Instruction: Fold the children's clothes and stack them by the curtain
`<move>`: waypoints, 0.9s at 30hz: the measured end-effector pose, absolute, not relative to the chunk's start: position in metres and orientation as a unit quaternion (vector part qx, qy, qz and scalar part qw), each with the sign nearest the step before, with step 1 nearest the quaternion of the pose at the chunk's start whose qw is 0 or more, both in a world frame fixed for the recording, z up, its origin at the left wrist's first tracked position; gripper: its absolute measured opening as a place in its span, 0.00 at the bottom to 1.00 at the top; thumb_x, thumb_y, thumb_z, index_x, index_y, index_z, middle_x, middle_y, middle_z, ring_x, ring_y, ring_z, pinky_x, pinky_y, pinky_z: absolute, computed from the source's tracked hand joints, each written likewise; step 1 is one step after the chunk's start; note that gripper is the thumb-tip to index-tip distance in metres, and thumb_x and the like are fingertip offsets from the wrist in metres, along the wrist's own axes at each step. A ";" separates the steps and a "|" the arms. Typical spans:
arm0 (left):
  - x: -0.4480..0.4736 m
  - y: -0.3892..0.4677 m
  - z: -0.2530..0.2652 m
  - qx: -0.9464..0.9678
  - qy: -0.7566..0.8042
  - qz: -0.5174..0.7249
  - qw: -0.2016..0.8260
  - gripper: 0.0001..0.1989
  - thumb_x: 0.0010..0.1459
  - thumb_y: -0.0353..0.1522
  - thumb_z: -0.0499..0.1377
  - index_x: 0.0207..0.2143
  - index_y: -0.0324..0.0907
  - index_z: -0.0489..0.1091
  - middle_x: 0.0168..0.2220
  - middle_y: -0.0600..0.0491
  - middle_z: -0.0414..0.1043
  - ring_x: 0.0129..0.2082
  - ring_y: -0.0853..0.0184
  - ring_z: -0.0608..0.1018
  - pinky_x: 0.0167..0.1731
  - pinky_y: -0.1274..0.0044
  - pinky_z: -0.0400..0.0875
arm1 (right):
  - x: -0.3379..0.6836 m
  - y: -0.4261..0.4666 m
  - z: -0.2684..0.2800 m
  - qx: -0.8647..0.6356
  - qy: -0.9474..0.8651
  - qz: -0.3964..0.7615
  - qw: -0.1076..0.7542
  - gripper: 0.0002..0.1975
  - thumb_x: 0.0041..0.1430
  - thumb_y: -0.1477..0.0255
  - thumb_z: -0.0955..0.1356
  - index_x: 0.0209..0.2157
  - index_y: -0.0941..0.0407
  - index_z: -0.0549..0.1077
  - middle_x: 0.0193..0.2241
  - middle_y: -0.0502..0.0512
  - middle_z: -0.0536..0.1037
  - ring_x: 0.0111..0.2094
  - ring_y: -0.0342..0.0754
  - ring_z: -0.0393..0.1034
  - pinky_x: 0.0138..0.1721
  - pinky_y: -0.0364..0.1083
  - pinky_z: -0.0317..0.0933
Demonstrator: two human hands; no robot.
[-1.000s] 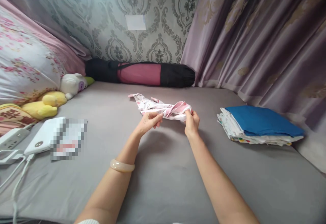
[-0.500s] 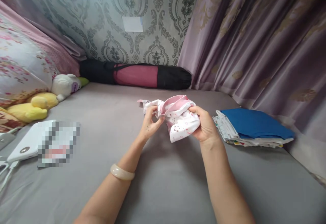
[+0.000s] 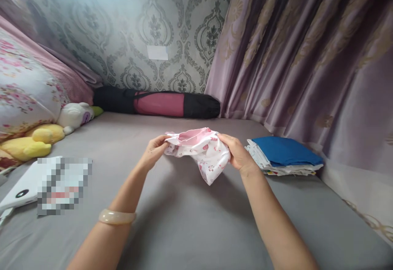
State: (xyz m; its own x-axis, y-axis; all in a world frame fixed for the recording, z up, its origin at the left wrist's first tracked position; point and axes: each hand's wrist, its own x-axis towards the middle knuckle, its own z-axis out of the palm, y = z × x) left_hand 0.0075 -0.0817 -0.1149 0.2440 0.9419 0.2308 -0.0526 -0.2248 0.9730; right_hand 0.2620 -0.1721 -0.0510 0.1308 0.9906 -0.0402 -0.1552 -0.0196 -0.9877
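Observation:
A small white garment (image 3: 211,155) with pink prints and a pink inner side or collar hangs between my two hands, above the grey bed sheet. My left hand (image 3: 155,151) pinches its left edge, with a pale bangle on the wrist. Closed on the upper right part is my right hand (image 3: 235,151). The cloth's lower corner droops to a point below the right side. Its exact kind of garment cannot be made out.
A folded stack of cloth topped with blue (image 3: 285,151) lies to the right. A black and pink roll bag (image 3: 159,104) rests along the wall. At left are plush toys (image 3: 75,116), a floral pillow (image 3: 27,86) and a white device (image 3: 26,188) beside a blurred packet (image 3: 63,188).
My left hand has moved left, away from my right, spreading the garment wider. The pink opening now faces up between them. The whole view has tilted and shifted slightly.

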 end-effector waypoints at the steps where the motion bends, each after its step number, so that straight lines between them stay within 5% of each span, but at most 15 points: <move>1: -0.003 -0.080 -0.104 0.617 0.373 0.493 0.487 0.20 0.44 0.44 0.66 0.35 0.39 0.76 0.31 0.51 0.77 0.29 0.66 0.75 0.30 0.77 0.68 | 0.266 -0.172 -0.047 -0.521 -0.462 0.474 0.540 0.16 0.48 0.57 0.73 0.29 0.55 0.77 0.25 0.50 0.77 0.26 0.46 0.69 0.27 0.43 0.59; 7: -0.054 -0.076 -0.007 0.763 0.372 0.326 0.418 0.17 0.45 0.45 0.67 0.29 0.41 0.77 0.25 0.53 0.74 0.23 0.69 0.72 0.21 0.79 0.64 | 0.291 -0.173 0.015 -0.541 -0.695 0.217 0.420 0.15 0.52 0.57 0.71 0.31 0.54 0.80 0.28 0.49 0.79 0.32 0.50 0.72 0.32 0.45 0.62; 12: -0.067 -0.083 0.063 0.765 0.349 0.419 0.341 0.16 0.49 0.45 0.65 0.35 0.43 0.78 0.29 0.54 0.76 0.27 0.67 0.73 0.27 0.76 0.69 | 0.301 -0.167 0.057 -0.512 -0.730 0.044 0.450 0.14 0.60 0.59 0.67 0.44 0.49 0.77 0.38 0.50 0.80 0.40 0.50 0.73 0.41 0.48 0.65; 16: -0.058 -0.068 0.068 0.844 0.377 0.334 0.185 0.15 0.49 0.43 0.62 0.30 0.41 0.78 0.27 0.52 0.75 0.28 0.65 0.74 0.32 0.74 0.69 | 0.299 -0.158 0.062 -0.549 -0.746 -0.021 0.376 0.10 0.61 0.62 0.66 0.41 0.50 0.77 0.33 0.51 0.80 0.33 0.49 0.73 0.36 0.47 0.63; 20: -0.042 -0.057 0.062 0.770 0.409 0.488 -0.036 0.15 0.55 0.40 0.56 0.35 0.42 0.78 0.33 0.50 0.75 0.32 0.64 0.74 0.37 0.73 0.68 | 0.294 -0.147 0.064 -0.551 -0.684 -0.152 0.454 0.12 0.63 0.60 0.65 0.40 0.50 0.77 0.37 0.53 0.79 0.38 0.51 0.72 0.41 0.49 0.62; 27: -0.023 -0.053 0.059 0.745 0.401 0.532 -0.042 0.09 0.54 0.38 0.59 0.29 0.47 0.78 0.42 0.51 0.73 0.46 0.59 0.72 0.49 0.68 0.64 | 0.292 -0.129 0.067 -0.564 -0.613 -0.264 0.487 0.10 0.61 0.62 0.67 0.35 0.50 0.79 0.49 0.58 0.72 0.51 0.58 0.64 0.53 0.60 0.51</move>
State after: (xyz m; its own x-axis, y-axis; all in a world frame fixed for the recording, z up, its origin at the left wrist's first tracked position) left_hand -0.0231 -0.0533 0.0593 0.1139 0.5518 0.8262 0.6421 -0.6755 0.3626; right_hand 0.2921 -0.1292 0.0668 0.1092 0.4335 0.8945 0.9481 0.2249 -0.2248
